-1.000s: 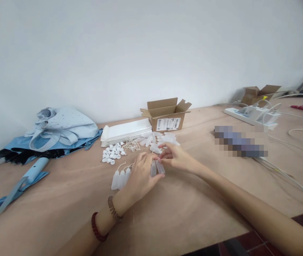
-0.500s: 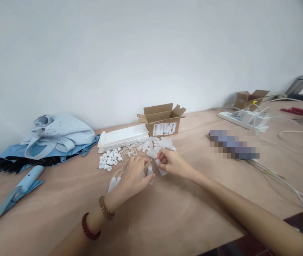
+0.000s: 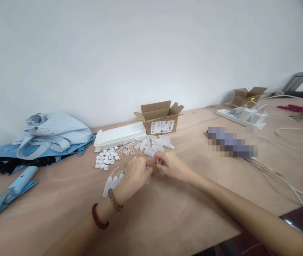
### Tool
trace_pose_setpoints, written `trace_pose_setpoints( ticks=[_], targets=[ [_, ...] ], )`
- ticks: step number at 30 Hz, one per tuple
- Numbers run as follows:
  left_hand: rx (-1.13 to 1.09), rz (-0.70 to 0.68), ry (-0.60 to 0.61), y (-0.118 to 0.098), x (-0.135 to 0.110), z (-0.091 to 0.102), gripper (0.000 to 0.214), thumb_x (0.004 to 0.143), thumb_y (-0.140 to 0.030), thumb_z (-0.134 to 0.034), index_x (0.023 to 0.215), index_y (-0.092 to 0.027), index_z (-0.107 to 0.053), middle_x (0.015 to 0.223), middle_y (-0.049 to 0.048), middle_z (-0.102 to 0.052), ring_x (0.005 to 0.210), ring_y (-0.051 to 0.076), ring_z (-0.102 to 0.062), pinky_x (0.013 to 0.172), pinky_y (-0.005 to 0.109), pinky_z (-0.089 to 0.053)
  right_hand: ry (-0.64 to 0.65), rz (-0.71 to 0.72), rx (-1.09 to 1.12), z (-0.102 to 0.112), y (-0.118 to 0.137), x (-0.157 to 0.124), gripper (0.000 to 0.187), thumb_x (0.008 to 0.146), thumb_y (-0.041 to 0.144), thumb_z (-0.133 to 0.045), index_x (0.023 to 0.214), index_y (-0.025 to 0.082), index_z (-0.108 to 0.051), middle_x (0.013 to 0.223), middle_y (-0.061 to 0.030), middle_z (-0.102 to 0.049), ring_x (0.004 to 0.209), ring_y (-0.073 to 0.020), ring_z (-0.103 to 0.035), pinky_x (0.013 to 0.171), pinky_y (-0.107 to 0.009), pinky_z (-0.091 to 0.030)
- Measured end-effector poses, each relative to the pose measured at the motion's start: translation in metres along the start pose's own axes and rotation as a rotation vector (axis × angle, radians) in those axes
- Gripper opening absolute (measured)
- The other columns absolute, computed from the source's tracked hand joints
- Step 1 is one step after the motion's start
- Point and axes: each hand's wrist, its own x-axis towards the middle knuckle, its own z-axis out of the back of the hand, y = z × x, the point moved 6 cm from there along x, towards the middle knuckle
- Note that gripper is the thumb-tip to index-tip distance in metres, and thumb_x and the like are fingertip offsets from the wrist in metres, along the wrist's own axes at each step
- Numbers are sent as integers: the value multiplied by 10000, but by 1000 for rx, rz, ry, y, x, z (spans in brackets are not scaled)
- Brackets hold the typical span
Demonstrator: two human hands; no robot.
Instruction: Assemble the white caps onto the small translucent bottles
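My left hand (image 3: 134, 175) and my right hand (image 3: 168, 164) meet at the middle of the wooden table (image 3: 167, 213), fingers pinched round small translucent plastic bottles (image 3: 148, 177). Two bead bracelets sit on my left wrist. Finished bottles with string loops (image 3: 111, 183) lie just left of my left hand. Beyond the hands are loose empty bottles (image 3: 154, 144), a scatter of white caps (image 3: 106, 159) and a tangle of strings (image 3: 126, 149).
A stack of white bags (image 3: 119, 136) and an open cardboard box (image 3: 160, 117) stand at the back by the wall. Blue fabric and an umbrella (image 3: 42, 138) lie far left. A power strip (image 3: 240, 114), white cables (image 3: 287, 177) and another box (image 3: 246, 95) occupy the right.
Both hands have come closer together and lower onto the table, the bottles now mostly hidden between the fingers. The camera view shifted slightly to the right.
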Motion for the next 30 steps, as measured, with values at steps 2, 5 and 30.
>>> trace_pose_setpoints(
  ticks=[2, 5, 30],
  targets=[
    [-33, -11, 3, 0, -1, -1, 171, 718, -140, -509, 584, -194, -601, 601, 17, -625, 623, 191, -596, 583, 273, -367, -12, 12, -31, 1, 5, -2, 169, 682, 26, -471, 698, 170, -558, 564, 37, -498, 539, -102, -438, 546, -215, -307],
    [-70, -53, -2, 1, -4, 4, 182, 770, -188, -505, 645, -198, -635, 661, 31, -649, 700, 213, -612, 651, 296, -410, -41, 20, -74, 0, 7, -3, 161, 694, 43, -487, 729, 166, -586, 572, 30, -494, 541, -106, -427, 552, -220, -303],
    [-184, -411, 181, 9, -10, 8, 558, 668, -427, -761, 1149, -236, -552, 1098, 62, -615, 1071, 281, -519, 838, 370, -444, 0, -6, -84, -5, -10, 1, 150, 733, 95, -517, 797, 147, -642, 635, 4, -553, 588, -114, -459, 577, -220, -315]
  ],
)
